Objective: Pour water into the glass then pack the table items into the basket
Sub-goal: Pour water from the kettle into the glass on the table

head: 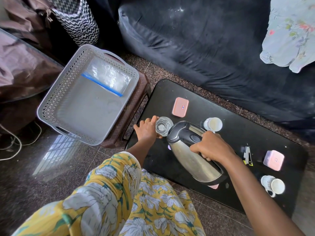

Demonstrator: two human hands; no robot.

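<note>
Right hand (210, 148) curled round kettle (187, 160) handle, kettle tipped toward glass (163, 126), left hand (147, 129) fingers wrapped round glass, on table (230, 126), basket (58, 89) just beside.

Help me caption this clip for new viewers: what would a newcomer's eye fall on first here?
The steel kettle, tilted by the right hand with its spout over the glass, dominates the middle of the black table; the left hand holds the glass at the table's left end. Next comes the grey basket to the left on a brown stool, with a clear zip bag inside.
</note>
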